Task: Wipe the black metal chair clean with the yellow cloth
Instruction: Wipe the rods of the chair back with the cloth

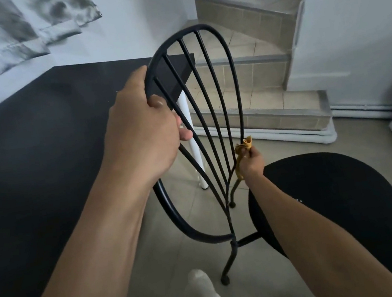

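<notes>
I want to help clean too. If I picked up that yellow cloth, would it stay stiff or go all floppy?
Probably floppy: the yellow cloth is scrunched and folded in the right hand, with a tail drooping below it. It likely weighs very little, since it bunches up small beside the chair bar. It probably won't slip, because the fingers squeeze it easily.

One chair (212, 126); one cloth (242, 153); one table (38, 145); two hands.

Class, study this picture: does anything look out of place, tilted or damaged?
The black chair is tipped over: its legs leave the floor, held by the left hand. The right hand presses the yellow cloth on a spindle. No damage shows.
</notes>
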